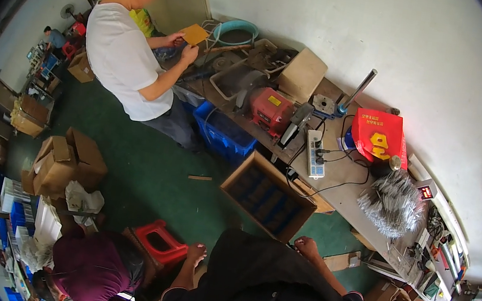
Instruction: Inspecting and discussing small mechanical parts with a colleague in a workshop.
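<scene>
My left hand (197,254) hangs beside the red plastic stool (163,243), its fingers loosely curled and nothing visible in them. Over at the near right corner of an open cardboard box (268,195), my right hand (304,246) has its fingers bent together. A small dark bit shows at its fingertips; whether that is a held thing cannot be made out. The box stands on the green floor with rows of dark and blue contents. I cannot tell whether the right hand touches its edge.
Along the wall a workbench (341,196) carries a red bench grinder (271,111), a power strip (315,153), a red bag (380,136) and a pile of thin metal rods (392,204). A person in white (123,58) holds a yellow sheet (194,34). Another, in maroon (92,261), bends low at the left.
</scene>
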Demonstrator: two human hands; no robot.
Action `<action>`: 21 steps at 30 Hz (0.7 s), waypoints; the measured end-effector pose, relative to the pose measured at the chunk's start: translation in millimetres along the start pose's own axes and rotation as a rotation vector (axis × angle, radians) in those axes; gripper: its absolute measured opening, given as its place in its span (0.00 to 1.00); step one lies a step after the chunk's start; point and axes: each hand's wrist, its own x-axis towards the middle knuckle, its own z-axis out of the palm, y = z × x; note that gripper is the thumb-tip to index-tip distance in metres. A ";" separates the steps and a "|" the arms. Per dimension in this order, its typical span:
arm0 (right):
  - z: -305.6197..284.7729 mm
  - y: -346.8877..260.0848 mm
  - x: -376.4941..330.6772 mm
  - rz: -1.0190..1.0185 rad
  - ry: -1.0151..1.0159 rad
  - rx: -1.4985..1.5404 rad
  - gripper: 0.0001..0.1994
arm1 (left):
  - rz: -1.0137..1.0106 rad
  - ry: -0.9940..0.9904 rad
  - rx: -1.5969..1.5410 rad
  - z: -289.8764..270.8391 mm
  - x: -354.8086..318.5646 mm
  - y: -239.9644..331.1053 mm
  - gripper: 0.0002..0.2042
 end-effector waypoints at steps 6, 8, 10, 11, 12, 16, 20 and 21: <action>2.5 -9.9 3.7 0.006 -0.015 0.006 0.17 | 0.008 0.016 -0.043 -0.5 14.3 0.6 0.04; 3.1 -11.5 6.5 0.006 -0.025 -0.023 0.17 | -0.020 0.005 -0.039 -3.1 18.0 -5.1 0.04; 2.6 -11.5 7.8 0.010 -0.028 -0.017 0.17 | 0.010 -0.001 -0.061 -0.6 18.6 -7.1 0.04; 2.1 -11.4 8.9 0.011 -0.032 -0.010 0.18 | 0.007 -0.004 -0.061 0.4 18.5 -8.1 0.04; 1.7 -15.6 9.0 0.010 -0.038 -0.013 0.18 | -0.001 0.003 -0.076 -1.1 17.5 -12.8 0.04; 1.4 -20.8 10.4 0.004 -0.056 -0.010 0.17 | 0.024 -0.034 -0.073 -6.2 19.1 -16.3 0.05; 3.8 -18.4 11.8 0.004 -0.029 -0.023 0.17 | -0.018 -0.008 -0.062 -5.8 11.4 -11.5 0.04; 4.4 -18.3 12.5 0.002 -0.030 -0.022 0.17 | -0.008 -0.017 -0.064 -6.5 9.5 -11.0 0.04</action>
